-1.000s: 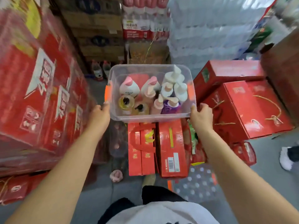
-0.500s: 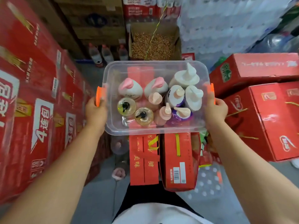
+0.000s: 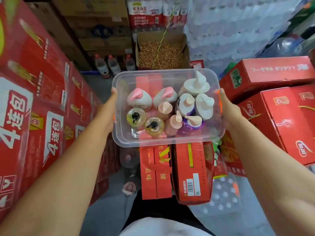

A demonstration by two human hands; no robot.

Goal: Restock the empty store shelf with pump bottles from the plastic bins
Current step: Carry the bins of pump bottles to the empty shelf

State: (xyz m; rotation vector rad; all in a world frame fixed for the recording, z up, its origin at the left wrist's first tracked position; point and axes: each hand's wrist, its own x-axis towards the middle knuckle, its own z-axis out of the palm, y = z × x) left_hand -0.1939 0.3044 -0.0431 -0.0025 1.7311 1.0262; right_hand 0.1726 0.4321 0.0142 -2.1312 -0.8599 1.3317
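Note:
A clear plastic bin (image 3: 126,138) with orange side clips hangs in the air in front of me. My left hand (image 3: 107,113) grips its left side and my right hand (image 3: 227,108) grips its right side. Inside stand several pump bottles: two white ones with pink pumps (image 3: 139,97), two yellow ones with black pumps (image 3: 154,126), pink ones (image 3: 173,124), a purple one (image 3: 192,124) and white ones with cream pumps (image 3: 196,85). The bin's back left part holds no bottles. No shelf is in view.
Stacked red cartons (image 3: 34,99) wall the left side. Red gift boxes (image 3: 281,106) are piled on the right and red boxes (image 3: 173,171) lie on the floor under the bin. Ahead stand an open carton of grain (image 3: 162,51), water bottles (image 3: 112,65) and wrapped bottled-water packs (image 3: 238,28).
The bin has come up and closer to me, held by both hands throughout. The view has tilted, so the grain carton and the boxes behind show more.

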